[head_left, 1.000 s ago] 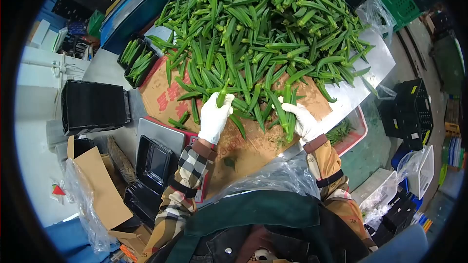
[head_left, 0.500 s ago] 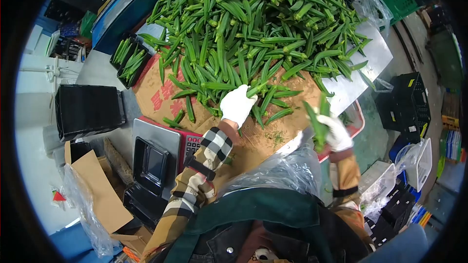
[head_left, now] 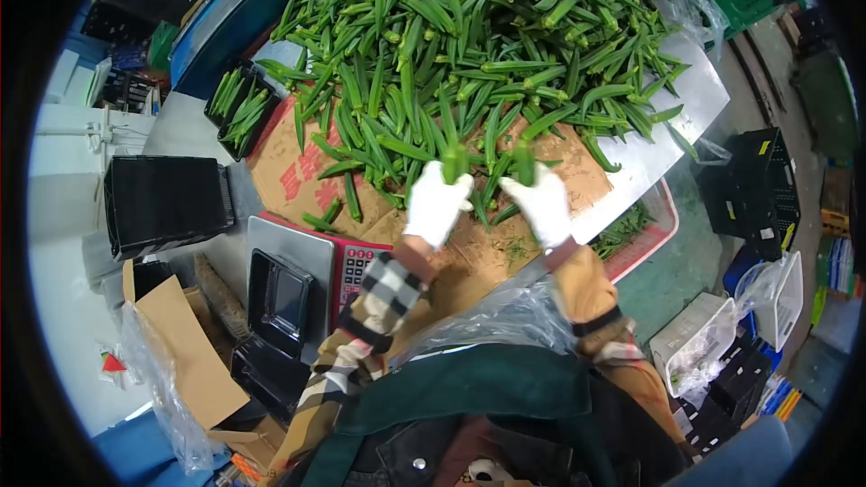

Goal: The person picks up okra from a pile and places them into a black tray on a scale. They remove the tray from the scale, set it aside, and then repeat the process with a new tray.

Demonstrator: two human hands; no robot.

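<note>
A large heap of green okra (head_left: pixel 469 45) covers the far part of a brown cardboard sheet (head_left: pixel 460 257). My left hand (head_left: pixel 437 207), in a white glove, has its fingers closed around an okra pod (head_left: pixel 455 160) at the near edge of the heap. Close beside it on the right, my right hand (head_left: pixel 544 206), gloved too, pinches another okra pod (head_left: pixel 523 160), blurred by motion. A few loose pods lie between and around the two hands.
To the left, a black plastic tray (head_left: pixel 281 299) rests on a scale (head_left: pixel 354 263). Two filled trays of okra (head_left: pixel 242 113) stand farther back. A red-rimmed basket (head_left: pixel 669 221) with green scraps sits below the table's right edge. Clear plastic (head_left: pixel 505 316) covers the near edge.
My right hand has swung left from over the basket to the heap's near edge; the pods it held there are no longer in it. My left hand has shifted slightly.
</note>
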